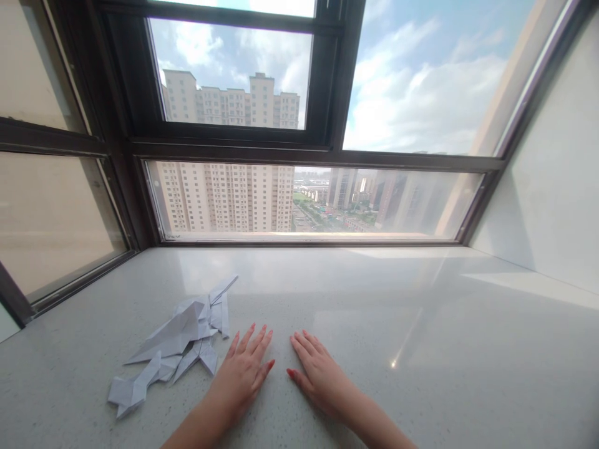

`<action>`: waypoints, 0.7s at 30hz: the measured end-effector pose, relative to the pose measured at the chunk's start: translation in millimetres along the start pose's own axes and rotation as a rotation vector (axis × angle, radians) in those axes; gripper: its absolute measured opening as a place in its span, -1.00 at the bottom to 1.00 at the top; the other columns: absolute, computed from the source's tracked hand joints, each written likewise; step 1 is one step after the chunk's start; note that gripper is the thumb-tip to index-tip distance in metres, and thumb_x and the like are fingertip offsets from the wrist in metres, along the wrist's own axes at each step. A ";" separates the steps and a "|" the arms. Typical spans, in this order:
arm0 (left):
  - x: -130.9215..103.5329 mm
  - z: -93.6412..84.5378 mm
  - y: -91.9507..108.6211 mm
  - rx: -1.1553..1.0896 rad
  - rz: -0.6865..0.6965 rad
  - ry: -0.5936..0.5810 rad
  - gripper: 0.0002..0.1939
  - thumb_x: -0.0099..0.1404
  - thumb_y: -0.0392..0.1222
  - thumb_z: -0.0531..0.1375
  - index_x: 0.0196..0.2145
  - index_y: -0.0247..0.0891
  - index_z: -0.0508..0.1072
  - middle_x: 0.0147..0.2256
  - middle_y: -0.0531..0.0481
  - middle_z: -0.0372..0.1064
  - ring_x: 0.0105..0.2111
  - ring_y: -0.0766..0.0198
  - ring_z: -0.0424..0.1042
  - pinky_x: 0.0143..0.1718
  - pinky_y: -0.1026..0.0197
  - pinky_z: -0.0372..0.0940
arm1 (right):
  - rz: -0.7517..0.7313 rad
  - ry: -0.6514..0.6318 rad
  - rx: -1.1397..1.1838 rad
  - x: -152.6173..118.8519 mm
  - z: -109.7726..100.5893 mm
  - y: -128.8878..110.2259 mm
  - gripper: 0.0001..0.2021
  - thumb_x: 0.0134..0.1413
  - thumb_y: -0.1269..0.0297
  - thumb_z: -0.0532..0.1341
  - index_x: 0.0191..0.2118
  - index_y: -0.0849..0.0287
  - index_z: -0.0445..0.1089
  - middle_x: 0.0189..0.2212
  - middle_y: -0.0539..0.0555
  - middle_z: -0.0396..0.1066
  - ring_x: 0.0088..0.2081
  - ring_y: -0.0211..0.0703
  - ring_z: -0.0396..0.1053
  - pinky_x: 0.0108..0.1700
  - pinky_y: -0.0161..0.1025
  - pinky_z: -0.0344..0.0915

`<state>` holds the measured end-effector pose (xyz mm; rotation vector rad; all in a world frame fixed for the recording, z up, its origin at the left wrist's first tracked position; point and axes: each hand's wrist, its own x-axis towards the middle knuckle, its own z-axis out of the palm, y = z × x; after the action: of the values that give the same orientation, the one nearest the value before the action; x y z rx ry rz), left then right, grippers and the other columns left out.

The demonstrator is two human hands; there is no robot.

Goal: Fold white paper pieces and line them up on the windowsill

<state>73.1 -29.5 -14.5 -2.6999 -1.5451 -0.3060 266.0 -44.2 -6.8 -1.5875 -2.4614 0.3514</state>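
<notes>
The folded pieces are thin white paper, matt and crisp, with sharp creases between flat, smooth facets; the sill beneath them looks like polished stone, hard, smooth and glossy, finely speckled, giving back a soft reflection of the window and one bright glint of light; the window frame appears to be dark-coated metal, smooth with a low sheen; the lower pane is see-through glass, hazy towards its right end; the right-hand wall looks smooth, pale and nearly matt.
</notes>
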 end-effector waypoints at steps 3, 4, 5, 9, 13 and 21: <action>7.0 -9.1 -10.7 0.179 -0.182 0.049 -0.51 0.24 -0.07 -0.08 0.09 -0.27 0.12 0.13 -0.17 0.01 0.12 -0.01 -0.04 0.05 -0.05 -0.02 | 0.001 -0.016 -0.005 0.0 -1.1 -1.1 -0.39 0.11 0.02 -0.13 0.15 0.38 -0.03 0.15 0.24 -0.03 0.17 0.05 -0.14 0.16 -0.08 -0.14; 9.5 -12.4 -15.0 0.238 -0.258 0.048 -0.51 0.22 -0.11 -0.05 0.08 -0.34 0.15 0.11 -0.25 0.02 0.10 -0.05 -0.01 0.03 -0.06 -0.01 | 0.002 -0.019 -0.005 0.0 -1.5 -1.4 -0.40 0.11 0.03 -0.13 0.16 0.38 -0.03 0.15 0.24 -0.03 0.17 0.05 -0.15 0.16 -0.08 -0.15; 11.9 -15.4 -19.4 0.284 -0.326 0.038 -0.51 0.20 -0.15 -0.03 0.07 -0.41 0.16 0.09 -0.34 0.04 0.08 -0.09 0.03 0.02 -0.07 0.00 | 0.003 -0.021 -0.005 0.1 -1.8 -1.7 -0.40 0.11 0.04 -0.11 0.16 0.38 -0.03 0.15 0.25 -0.03 0.17 0.05 -0.15 0.16 -0.08 -0.15; 20.2 -21.6 -32.5 0.325 -0.425 -0.023 -0.55 0.22 -0.27 -0.06 0.02 -0.59 0.19 -0.01 -0.54 0.14 -0.06 -0.09 0.26 -0.09 -0.01 0.12 | 0.009 -0.024 0.003 0.5 -1.1 -1.5 -0.42 0.10 0.08 -0.08 0.15 0.39 -0.02 0.15 0.26 -0.03 0.17 0.06 -0.15 0.16 -0.07 -0.16; 23.7 -20.4 -32.5 0.314 -0.422 -0.035 -0.59 0.19 -0.43 -0.07 0.00 -0.59 0.22 -0.13 -0.51 0.29 -0.15 -0.03 0.35 -0.16 0.04 0.18 | 0.003 0.003 0.034 1.1 3.0 0.2 -0.42 0.11 0.06 -0.10 0.15 0.38 -0.01 0.15 0.26 -0.03 0.17 0.07 -0.16 0.16 -0.05 -0.17; 19.3 -27.9 -18.8 0.256 -0.341 -0.040 -0.54 0.10 -0.59 -0.09 -0.03 -0.53 0.28 -0.35 -0.36 0.42 -0.26 0.07 0.42 -0.05 -0.01 0.08 | -0.004 0.031 0.070 2.5 4.9 3.3 -0.44 0.09 0.08 -0.06 0.13 0.36 0.05 0.14 0.25 0.00 0.17 0.09 -0.13 0.15 -0.05 -0.16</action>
<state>62.1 -6.5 14.7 -2.2625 -1.9075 -0.0509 266.5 -41.1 -12.3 -1.5481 -2.4018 0.4043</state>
